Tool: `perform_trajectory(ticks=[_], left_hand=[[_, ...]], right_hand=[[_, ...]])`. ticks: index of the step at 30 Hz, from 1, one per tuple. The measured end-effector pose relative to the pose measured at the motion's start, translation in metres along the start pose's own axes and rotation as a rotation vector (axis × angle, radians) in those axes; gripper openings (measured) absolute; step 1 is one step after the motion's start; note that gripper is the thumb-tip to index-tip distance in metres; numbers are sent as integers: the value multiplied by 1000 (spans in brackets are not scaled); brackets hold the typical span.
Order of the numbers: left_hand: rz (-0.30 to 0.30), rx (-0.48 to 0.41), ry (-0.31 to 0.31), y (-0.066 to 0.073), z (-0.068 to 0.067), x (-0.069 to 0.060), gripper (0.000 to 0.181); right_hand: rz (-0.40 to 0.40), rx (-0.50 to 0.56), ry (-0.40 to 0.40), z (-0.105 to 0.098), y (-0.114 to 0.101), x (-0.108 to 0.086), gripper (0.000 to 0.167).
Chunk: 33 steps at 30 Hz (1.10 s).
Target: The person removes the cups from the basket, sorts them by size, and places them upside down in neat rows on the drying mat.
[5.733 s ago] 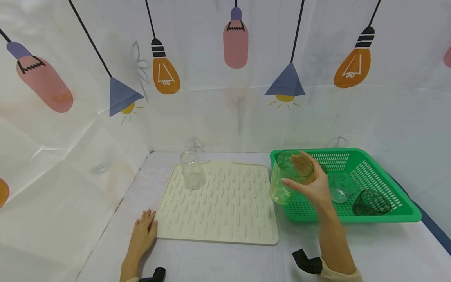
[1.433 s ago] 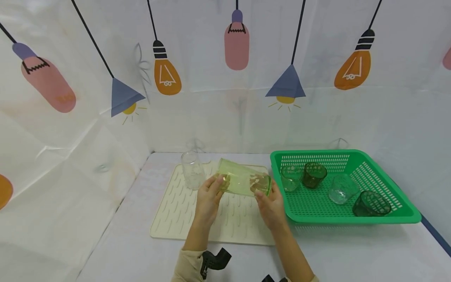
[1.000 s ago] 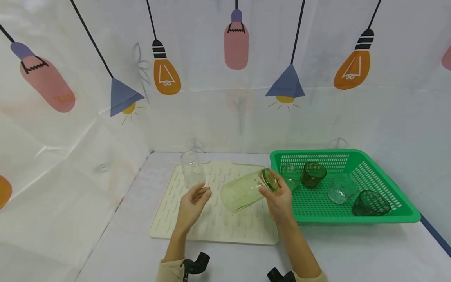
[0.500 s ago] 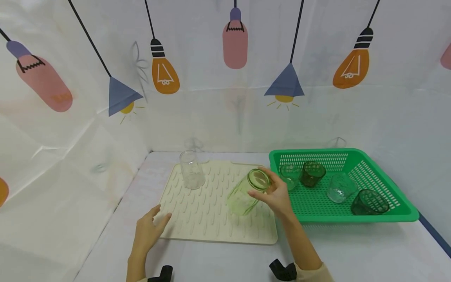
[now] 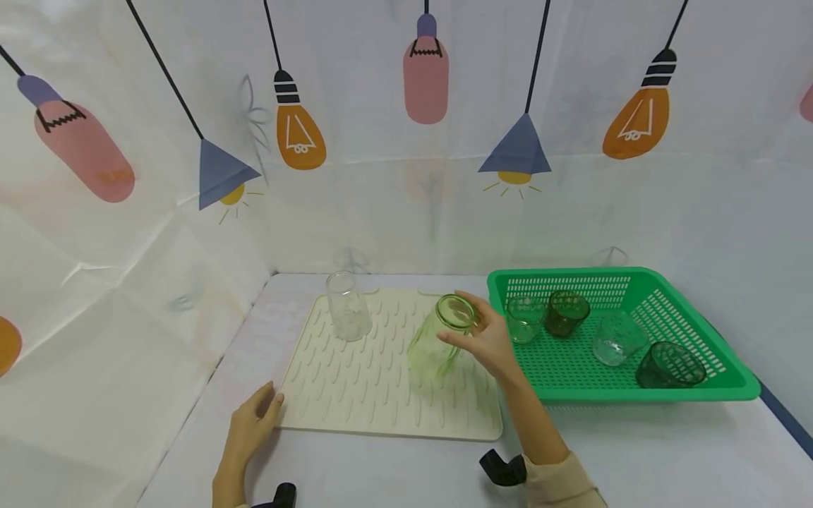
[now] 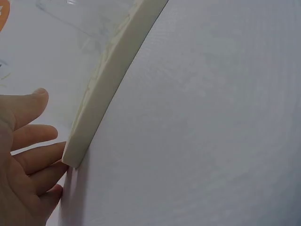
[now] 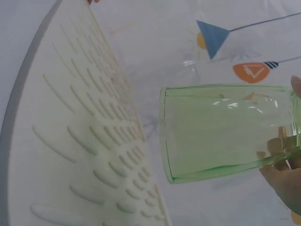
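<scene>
Found green glass [image 7: 216, 132] held mouth-down above cream mat [image 5: 368, 384].
Noted long axis as near upright and slightly tilted, with base up, mouth pointing toward the mat and apart from it in the right wrist view. Observed grip of right hand [image 5: 492, 339] parted to the base's width, pinching the green glass between thumb and fingers. Recorded left hand [image 5: 250, 423] as relaxed, with fingers lightly spread and touching the mat's left edge. Logged clear glass [image 5: 349, 310] standing on the mat.
</scene>
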<state>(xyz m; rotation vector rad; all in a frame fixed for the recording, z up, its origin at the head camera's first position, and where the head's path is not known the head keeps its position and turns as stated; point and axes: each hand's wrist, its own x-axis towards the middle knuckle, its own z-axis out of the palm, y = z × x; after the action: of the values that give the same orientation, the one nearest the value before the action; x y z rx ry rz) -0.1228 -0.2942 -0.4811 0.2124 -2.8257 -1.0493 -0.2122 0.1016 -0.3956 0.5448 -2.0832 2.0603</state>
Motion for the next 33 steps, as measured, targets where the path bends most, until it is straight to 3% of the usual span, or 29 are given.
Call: perform_trajectory(ticks=[3,6,11,12,13,16,18,20,33], left_hand=[[-15,22,-65,-3,1,2,57],[28,43,-107,-5,2,6,59],[190,51,-55,-16,11,10,55],[248,86,-15,-27,18,13,58],[271,99,5,-31,21,13,57],[264,156,-2,-31,23,15,54],[227,181,-33,-27,21,14,52],[161,178,-87,-13,13,12,48],[174,199,-53,-9,14,11,44]], right_hand=[[21,-20,2,2,1,5,70],[26,-42,5,5,4,11,69],[25,-93,1,10,8,22,69],[32,-100,-3,11,9,23,69],[40,-100,-8,12,9,25,69],[65,-75,-18,16,10,32,69],[75,-50,-17,18,12,37,68],[79,-41,-11,21,14,43,68],[73,-43,-25,44,27,80,70]])
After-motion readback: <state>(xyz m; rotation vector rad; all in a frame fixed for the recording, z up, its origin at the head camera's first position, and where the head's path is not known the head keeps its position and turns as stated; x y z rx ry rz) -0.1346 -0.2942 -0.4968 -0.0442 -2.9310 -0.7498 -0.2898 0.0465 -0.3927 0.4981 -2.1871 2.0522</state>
